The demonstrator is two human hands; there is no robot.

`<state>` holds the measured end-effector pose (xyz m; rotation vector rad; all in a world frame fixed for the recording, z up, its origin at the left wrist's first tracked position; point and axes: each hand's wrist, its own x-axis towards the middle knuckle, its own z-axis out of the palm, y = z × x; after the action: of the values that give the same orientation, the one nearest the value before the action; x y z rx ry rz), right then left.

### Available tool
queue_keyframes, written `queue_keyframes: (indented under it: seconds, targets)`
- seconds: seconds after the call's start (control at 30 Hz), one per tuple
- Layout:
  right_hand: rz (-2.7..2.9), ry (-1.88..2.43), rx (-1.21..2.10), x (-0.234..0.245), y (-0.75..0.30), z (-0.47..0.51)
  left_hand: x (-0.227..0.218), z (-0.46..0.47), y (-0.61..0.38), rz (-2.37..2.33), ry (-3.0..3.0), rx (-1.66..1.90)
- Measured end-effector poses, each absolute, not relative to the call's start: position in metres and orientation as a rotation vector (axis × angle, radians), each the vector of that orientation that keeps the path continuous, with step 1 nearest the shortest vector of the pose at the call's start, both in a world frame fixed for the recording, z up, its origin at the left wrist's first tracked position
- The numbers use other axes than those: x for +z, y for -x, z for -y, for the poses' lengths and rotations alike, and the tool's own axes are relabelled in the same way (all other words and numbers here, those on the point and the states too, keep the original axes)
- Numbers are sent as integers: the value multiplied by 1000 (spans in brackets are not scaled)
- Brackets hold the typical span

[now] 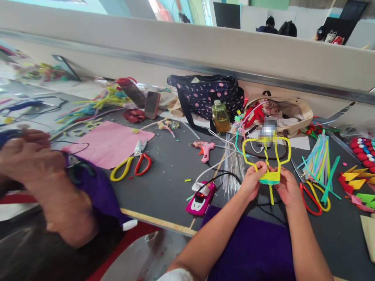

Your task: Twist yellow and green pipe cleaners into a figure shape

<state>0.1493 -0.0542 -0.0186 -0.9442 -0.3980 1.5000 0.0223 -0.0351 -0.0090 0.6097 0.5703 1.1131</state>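
Observation:
Both my hands hold a yellow pipe-cleaner figure (267, 156) upright above the dark table (170, 183). My left hand (254, 180) pinches its left side, and my right hand (285, 186) pinches its right side. Between my fingers the figure has a band wound in yellow and teal (270, 178). Two yellow loops rise above my hands, and a short yellow stem hangs below them.
A co-worker's hands (29, 156) work at the left. On the table lie yellow-and-red scissors (131, 164), a pink glue gun (205, 149), a pink toy car (202, 197), a bundle of pipe cleaners (319, 160), more scissors (315, 197), a bottle (220, 116) and bags (209, 93).

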Motion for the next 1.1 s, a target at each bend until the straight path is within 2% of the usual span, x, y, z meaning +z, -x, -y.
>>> queue_keyframes:
  seconds: [0.3,0.67,0.8,0.97,1.1]
  targets:
    - [260,928,1486,-20,-152,52,-9,33,-18,-611,-608,1027]
    - [351,869,1475,-8,-152,56,-14,34,-21,-657,-608,1033]
    - [439,871,1380,-7,-148,56,-15,35,-25,-803,-689,1185]
    - [457,893,1199,-9,-144,56,-12,44,-25,-1096,-1095,1532]
    - [450,866,1172,-7,-140,59,-7,53,-23,-1041,-1409,1554]
